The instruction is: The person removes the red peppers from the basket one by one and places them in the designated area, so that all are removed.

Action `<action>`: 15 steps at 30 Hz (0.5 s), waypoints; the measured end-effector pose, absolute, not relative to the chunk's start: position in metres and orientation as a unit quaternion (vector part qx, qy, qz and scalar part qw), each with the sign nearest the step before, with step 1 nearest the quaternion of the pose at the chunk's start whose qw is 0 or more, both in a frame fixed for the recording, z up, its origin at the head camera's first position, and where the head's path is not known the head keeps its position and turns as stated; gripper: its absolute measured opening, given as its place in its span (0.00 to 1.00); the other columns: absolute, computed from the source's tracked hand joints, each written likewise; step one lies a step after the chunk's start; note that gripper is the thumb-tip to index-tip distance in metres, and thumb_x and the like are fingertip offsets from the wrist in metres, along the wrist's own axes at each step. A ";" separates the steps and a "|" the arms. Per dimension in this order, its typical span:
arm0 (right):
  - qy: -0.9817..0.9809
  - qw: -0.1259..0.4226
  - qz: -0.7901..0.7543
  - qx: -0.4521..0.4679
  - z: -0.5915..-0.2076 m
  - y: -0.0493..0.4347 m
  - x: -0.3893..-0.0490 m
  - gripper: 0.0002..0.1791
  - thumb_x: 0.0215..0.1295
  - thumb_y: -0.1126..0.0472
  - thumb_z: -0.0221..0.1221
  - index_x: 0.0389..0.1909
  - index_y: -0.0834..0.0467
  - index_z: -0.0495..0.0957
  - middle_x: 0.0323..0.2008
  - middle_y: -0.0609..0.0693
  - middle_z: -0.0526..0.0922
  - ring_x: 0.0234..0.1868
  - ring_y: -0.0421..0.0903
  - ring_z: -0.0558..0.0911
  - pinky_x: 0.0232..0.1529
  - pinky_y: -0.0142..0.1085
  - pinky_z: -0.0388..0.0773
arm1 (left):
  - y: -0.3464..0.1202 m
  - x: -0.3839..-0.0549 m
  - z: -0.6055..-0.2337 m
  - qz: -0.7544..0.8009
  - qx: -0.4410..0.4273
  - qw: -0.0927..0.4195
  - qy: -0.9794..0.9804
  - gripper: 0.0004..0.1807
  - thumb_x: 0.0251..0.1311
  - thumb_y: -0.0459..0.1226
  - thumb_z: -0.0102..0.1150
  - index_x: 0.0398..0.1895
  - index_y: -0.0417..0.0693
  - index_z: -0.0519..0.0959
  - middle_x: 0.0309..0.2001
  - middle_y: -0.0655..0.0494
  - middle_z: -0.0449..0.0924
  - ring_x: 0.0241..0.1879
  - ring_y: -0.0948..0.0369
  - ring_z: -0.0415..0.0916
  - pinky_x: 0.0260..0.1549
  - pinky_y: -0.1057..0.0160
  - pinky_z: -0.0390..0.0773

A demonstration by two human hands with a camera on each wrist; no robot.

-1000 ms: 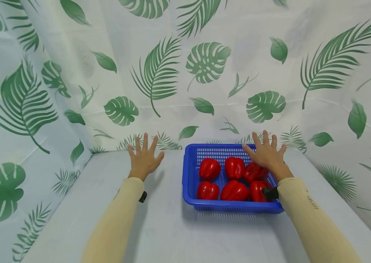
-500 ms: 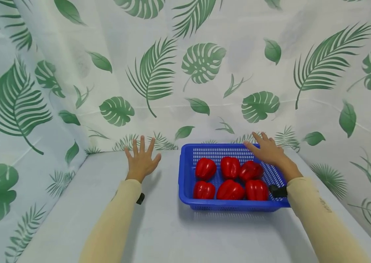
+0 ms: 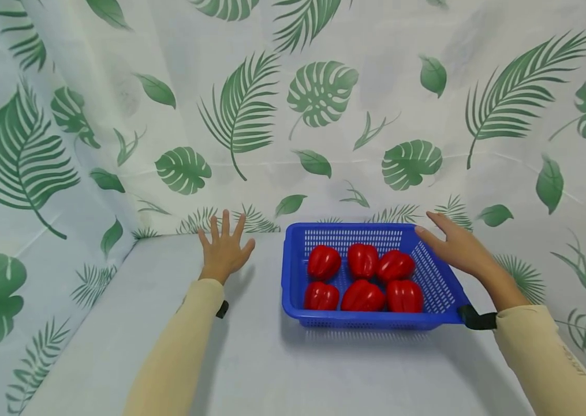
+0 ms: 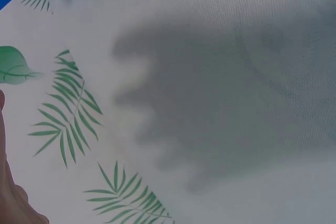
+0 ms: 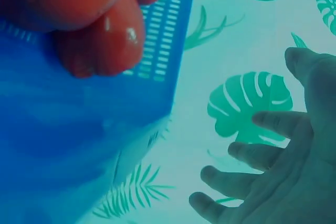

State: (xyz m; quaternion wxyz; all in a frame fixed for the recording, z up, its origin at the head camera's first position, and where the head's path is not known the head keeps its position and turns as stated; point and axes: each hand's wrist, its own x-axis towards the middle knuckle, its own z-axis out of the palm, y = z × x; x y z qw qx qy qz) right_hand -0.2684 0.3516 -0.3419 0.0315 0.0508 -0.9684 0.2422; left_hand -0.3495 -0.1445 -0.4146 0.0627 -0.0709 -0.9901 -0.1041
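A blue plastic basket (image 3: 318,316) with slotted walls stands on the white table, right of centre. In it lie several glossy red bell peppers (image 3: 362,296) in two rows. My left hand (image 3: 225,251) is held over the table to the basket's left, fingers spread, holding nothing; only part of it (image 4: 13,200) shows at the lower left of the left wrist view. Beyond the basket's right rim, my right hand (image 3: 456,245) is raised with fingers extended and nothing in it. In the right wrist view its spread fingers (image 5: 257,156) are apart from the basket wall (image 5: 167,56).
A white cloth with green leaf prints (image 3: 241,115) hangs behind the table and at both sides. The white tabletop (image 3: 272,370) stretches in front of the basket and to its left. A black wrist strap (image 3: 477,318) overlaps the basket's front right corner in the head view.
My right hand has moved right, from over the basket's back right part to outside its right rim, uncovering the peppers there. The left hand stays spread in place. The view has shifted slightly.
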 end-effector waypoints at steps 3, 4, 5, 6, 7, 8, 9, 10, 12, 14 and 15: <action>-0.968 0.038 0.242 0.048 -0.342 0.357 -0.257 0.47 0.84 0.39 0.48 0.84 0.69 0.47 0.78 0.80 0.52 0.74 0.85 0.55 0.61 0.82 0.59 | -0.144 -0.347 -0.412 -0.106 -0.071 0.069 -0.989 0.42 0.82 0.59 0.41 0.90 0.59 0.42 0.87 0.41 0.27 0.83 0.36 0.21 0.73 0.23 0.31; -0.969 0.040 0.239 0.048 -0.342 0.359 -0.254 0.47 0.84 0.38 0.48 0.84 0.69 0.47 0.77 0.80 0.52 0.74 0.85 0.55 0.60 0.83 0.60 | -0.145 -0.346 -0.411 -0.107 -0.071 0.071 -0.989 0.42 0.82 0.59 0.41 0.90 0.58 0.42 0.87 0.41 0.27 0.83 0.36 0.22 0.73 0.23 0.31; -0.970 0.041 0.236 0.047 -0.342 0.360 -0.251 0.47 0.84 0.38 0.48 0.84 0.69 0.47 0.77 0.81 0.52 0.73 0.85 0.56 0.59 0.83 0.61 | -0.145 -0.345 -0.410 -0.105 -0.070 0.070 -0.989 0.42 0.82 0.59 0.41 0.90 0.58 0.42 0.87 0.41 0.27 0.83 0.36 0.22 0.74 0.24 0.31; -0.970 0.042 0.234 0.048 -0.343 0.361 -0.248 0.47 0.84 0.38 0.48 0.83 0.69 0.47 0.77 0.81 0.52 0.73 0.86 0.56 0.58 0.83 0.61 | -0.145 -0.345 -0.409 -0.103 -0.068 0.070 -0.990 0.42 0.82 0.59 0.41 0.90 0.59 0.42 0.87 0.41 0.26 0.83 0.36 0.21 0.74 0.24 0.31; -0.970 0.041 0.234 0.047 -0.344 0.362 -0.245 0.47 0.84 0.38 0.48 0.83 0.69 0.47 0.77 0.81 0.52 0.73 0.86 0.56 0.58 0.83 0.62 | -0.145 -0.345 -0.409 -0.102 -0.068 0.070 -0.990 0.42 0.82 0.59 0.41 0.90 0.59 0.42 0.87 0.41 0.26 0.83 0.36 0.21 0.74 0.24 0.31; -0.970 0.040 0.234 0.046 -0.346 0.362 -0.242 0.47 0.84 0.38 0.49 0.83 0.70 0.47 0.77 0.81 0.52 0.73 0.86 0.56 0.57 0.83 0.63 | -0.145 -0.345 -0.408 -0.099 -0.068 0.070 -0.990 0.42 0.82 0.59 0.41 0.90 0.59 0.42 0.87 0.41 0.26 0.83 0.36 0.21 0.74 0.24 0.31; -0.970 0.039 0.235 0.047 -0.347 0.363 -0.239 0.47 0.84 0.38 0.49 0.83 0.70 0.47 0.77 0.81 0.51 0.73 0.86 0.56 0.57 0.83 0.63 | -0.145 -0.345 -0.408 -0.098 -0.068 0.070 -0.990 0.42 0.82 0.59 0.40 0.90 0.59 0.41 0.87 0.41 0.26 0.83 0.36 0.21 0.74 0.24 0.31; -0.970 0.037 0.237 0.047 -0.349 0.364 -0.236 0.47 0.84 0.39 0.49 0.83 0.69 0.47 0.77 0.81 0.51 0.73 0.86 0.55 0.56 0.83 0.63 | -0.145 -0.345 -0.408 -0.096 -0.069 0.069 -0.991 0.42 0.82 0.59 0.40 0.90 0.59 0.41 0.87 0.41 0.27 0.83 0.36 0.21 0.74 0.24 0.31; -0.968 0.037 0.242 0.051 -0.352 0.365 -0.231 0.47 0.84 0.40 0.50 0.84 0.69 0.47 0.77 0.81 0.50 0.73 0.86 0.54 0.57 0.83 0.62 | -0.144 -0.345 -0.407 -0.094 -0.071 0.070 -0.991 0.42 0.82 0.60 0.39 0.90 0.58 0.41 0.87 0.41 0.27 0.83 0.36 0.21 0.73 0.23 0.31; -0.967 0.039 0.246 0.056 -0.356 0.367 -0.227 0.46 0.84 0.41 0.51 0.84 0.69 0.47 0.78 0.81 0.50 0.74 0.86 0.54 0.57 0.83 0.62 | -0.144 -0.345 -0.407 -0.095 -0.073 0.070 -0.990 0.42 0.82 0.60 0.39 0.90 0.58 0.41 0.87 0.40 0.28 0.83 0.35 0.21 0.73 0.23 0.30; -0.966 0.041 0.248 0.058 -0.358 0.368 -0.224 0.46 0.84 0.42 0.52 0.84 0.69 0.47 0.78 0.81 0.50 0.74 0.86 0.54 0.57 0.84 0.61 | -0.144 -0.345 -0.407 -0.097 -0.073 0.070 -0.990 0.42 0.82 0.59 0.39 0.90 0.58 0.41 0.87 0.40 0.28 0.83 0.35 0.21 0.73 0.23 0.30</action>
